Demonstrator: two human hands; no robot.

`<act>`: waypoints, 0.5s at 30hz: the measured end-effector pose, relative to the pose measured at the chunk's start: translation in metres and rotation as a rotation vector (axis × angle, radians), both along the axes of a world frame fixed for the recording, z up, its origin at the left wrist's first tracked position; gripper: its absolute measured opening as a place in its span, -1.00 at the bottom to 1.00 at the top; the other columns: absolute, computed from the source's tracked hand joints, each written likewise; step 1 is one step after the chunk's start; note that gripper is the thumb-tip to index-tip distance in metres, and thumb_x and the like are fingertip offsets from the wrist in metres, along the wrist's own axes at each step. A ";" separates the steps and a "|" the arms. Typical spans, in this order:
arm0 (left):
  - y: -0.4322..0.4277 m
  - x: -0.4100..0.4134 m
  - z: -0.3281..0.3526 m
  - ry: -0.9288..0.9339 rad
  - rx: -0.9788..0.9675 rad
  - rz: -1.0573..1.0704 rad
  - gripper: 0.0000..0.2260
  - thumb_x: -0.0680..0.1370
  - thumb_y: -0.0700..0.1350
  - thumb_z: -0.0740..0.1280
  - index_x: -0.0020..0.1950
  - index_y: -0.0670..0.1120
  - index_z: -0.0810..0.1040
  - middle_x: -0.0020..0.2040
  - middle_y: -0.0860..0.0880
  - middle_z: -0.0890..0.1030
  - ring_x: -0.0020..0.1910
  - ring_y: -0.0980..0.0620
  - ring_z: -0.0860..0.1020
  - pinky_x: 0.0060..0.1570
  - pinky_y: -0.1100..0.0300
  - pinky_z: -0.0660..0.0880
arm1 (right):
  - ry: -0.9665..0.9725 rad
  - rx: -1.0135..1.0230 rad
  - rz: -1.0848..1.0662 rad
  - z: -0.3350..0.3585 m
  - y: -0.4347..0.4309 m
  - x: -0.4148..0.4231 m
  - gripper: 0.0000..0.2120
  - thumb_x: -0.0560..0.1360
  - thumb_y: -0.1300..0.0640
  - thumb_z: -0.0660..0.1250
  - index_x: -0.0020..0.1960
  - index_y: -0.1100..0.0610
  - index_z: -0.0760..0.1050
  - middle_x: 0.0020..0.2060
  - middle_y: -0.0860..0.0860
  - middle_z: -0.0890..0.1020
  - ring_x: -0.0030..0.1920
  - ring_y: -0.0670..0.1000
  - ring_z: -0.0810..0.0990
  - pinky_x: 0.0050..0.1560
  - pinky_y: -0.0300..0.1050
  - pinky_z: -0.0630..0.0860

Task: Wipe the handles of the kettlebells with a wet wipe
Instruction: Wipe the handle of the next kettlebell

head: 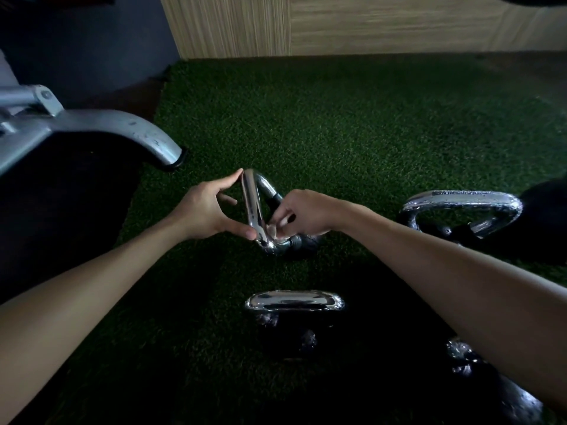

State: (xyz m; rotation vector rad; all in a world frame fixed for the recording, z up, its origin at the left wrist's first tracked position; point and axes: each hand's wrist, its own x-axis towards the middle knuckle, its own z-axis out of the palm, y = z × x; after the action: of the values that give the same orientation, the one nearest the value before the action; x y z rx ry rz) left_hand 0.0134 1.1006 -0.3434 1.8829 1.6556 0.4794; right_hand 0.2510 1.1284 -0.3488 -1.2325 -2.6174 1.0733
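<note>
We steady tipped kettlebell (302, 240) by handle (252, 197), mid turf (337, 133). Left hand (202, 210) pinches bar, thumb and forefinger. Right hand (303, 214) clenches near corner, probably over wipe (274, 230). Keep pinch firm; drag wipe round whole loop.

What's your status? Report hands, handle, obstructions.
Left hand pinches chrome handle end to end. Right hand curled on its lower bend; wipe not clearly visible. Nearest kettlebell stands apart, nothing blocking.

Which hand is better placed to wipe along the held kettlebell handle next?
Right, probably. The right hand pinches something pale, likely the wipe, at the lower bend of the handle; the left hand only braces the bar between thumb and fingertip.
</note>
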 end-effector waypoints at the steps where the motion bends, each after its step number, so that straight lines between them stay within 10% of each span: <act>1: 0.000 0.000 0.000 0.000 0.005 -0.004 0.38 -0.14 0.46 0.61 0.62 0.24 0.15 0.42 0.08 0.54 0.24 0.30 0.55 0.25 0.04 0.55 | 0.011 -0.030 -0.014 -0.001 0.001 0.000 -0.85 0.52 0.06 0.50 0.09 -0.02 0.73 -0.05 -0.07 0.75 -0.07 -0.15 0.62 -0.09 -0.22 0.44; 15: 0.001 -0.001 0.000 -0.001 -0.022 0.019 0.35 -0.11 0.39 0.65 0.62 0.25 0.15 0.30 0.06 0.62 0.23 0.31 0.54 0.19 0.12 0.53 | 0.320 -0.134 -0.341 -0.017 0.001 -0.011 -0.86 0.40 0.13 0.60 -0.06 -0.02 0.76 -0.18 -0.06 0.76 -0.18 -0.18 0.61 -0.05 -0.18 0.54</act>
State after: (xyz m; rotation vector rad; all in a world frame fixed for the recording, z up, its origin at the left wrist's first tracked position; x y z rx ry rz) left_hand 0.0124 1.1013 -0.3432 1.8522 1.6733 0.4674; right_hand 0.2397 1.1297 -0.3656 -1.3399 -2.0422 1.2680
